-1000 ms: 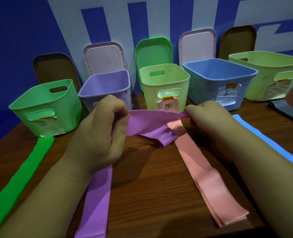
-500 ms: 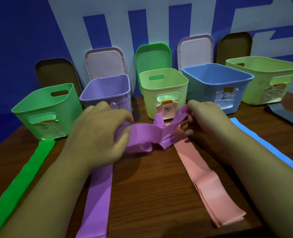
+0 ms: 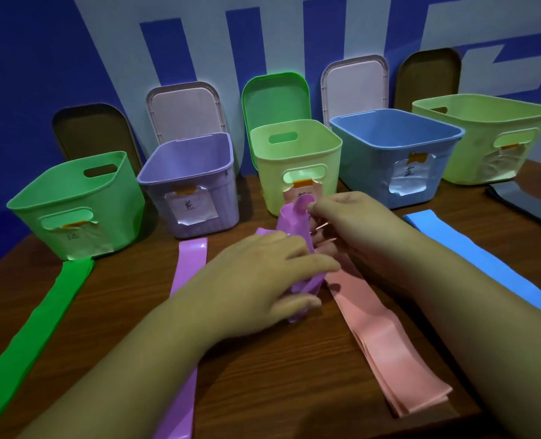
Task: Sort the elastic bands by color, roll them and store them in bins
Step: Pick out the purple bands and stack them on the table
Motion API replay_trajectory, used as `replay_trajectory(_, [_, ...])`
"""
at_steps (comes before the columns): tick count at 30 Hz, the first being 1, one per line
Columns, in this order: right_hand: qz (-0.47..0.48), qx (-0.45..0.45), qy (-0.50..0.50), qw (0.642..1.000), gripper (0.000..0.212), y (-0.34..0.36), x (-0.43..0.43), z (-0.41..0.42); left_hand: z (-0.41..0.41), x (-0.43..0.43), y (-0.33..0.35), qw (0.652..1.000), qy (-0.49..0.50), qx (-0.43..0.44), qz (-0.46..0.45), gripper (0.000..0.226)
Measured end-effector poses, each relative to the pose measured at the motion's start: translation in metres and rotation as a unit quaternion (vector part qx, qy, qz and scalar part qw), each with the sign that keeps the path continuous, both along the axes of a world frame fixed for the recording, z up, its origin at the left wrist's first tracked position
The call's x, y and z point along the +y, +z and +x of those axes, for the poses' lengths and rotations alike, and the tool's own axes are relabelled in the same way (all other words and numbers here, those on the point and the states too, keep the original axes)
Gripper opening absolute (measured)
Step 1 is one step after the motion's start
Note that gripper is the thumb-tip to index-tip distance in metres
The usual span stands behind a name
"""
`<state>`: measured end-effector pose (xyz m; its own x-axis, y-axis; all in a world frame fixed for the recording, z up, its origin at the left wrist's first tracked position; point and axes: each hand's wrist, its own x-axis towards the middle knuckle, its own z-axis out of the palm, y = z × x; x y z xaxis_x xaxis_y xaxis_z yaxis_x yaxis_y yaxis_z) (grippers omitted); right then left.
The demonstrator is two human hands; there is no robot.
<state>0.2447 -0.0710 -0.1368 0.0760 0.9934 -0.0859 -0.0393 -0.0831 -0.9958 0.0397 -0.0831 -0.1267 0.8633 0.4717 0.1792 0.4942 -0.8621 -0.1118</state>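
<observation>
the purple band [image 3: 292, 224] is bunched over the table [image 3: 262, 375], just before the yellow-green bin [image 3: 272, 185]. we judge it light, soft, springy; hold it at the ends. our left hand [image 3: 253, 286] curls round its lower part; our right hand [image 3: 348, 223] pinches the top end.

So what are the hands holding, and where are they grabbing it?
Both hold the crumpled purple band. The right hand pinches its top end, and the left hand grips its lower, bunched part.
</observation>
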Motion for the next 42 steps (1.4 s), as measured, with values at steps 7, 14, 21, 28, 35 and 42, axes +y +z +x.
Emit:
replay_trajectory(7, [-0.02,0.018,0.041,0.999,0.031,-0.002,0.004,0.001,0.007,-0.001,-0.009,0.999,0.038,-0.019,0.032,0.037])
replay_trajectory(14, [-0.013,0.071,0.088,0.993,0.027,-0.003,0.004,0.007,0.007,-0.001,-0.013,0.989,0.096,-0.108,-0.013,0.024])
replay_trajectory(21, [0.017,0.027,0.029,0.999,0.027,-0.009,0.013,0.009,-0.006,0.006,-0.015,0.968,0.13,-0.195,-0.095,0.027])
replay_trajectory(28, [0.025,-0.06,0.025,0.998,0.029,-0.013,0.012,0.013,-0.025,0.007,0.005,0.935,0.154,-0.305,-0.095,0.018])
replay_trajectory(35, [0.079,-0.111,0.042,0.99,0.032,-0.006,0.002,0.009,-0.034,0.016,0.077,0.876,0.137,-0.454,-0.089,0.014])
replay_trajectory(42, [0.122,-0.05,0.082,0.988,0.029,0.011,-0.023,0.002,-0.007,0.012,0.157,0.832,0.121,-0.527,-0.122,0.009])
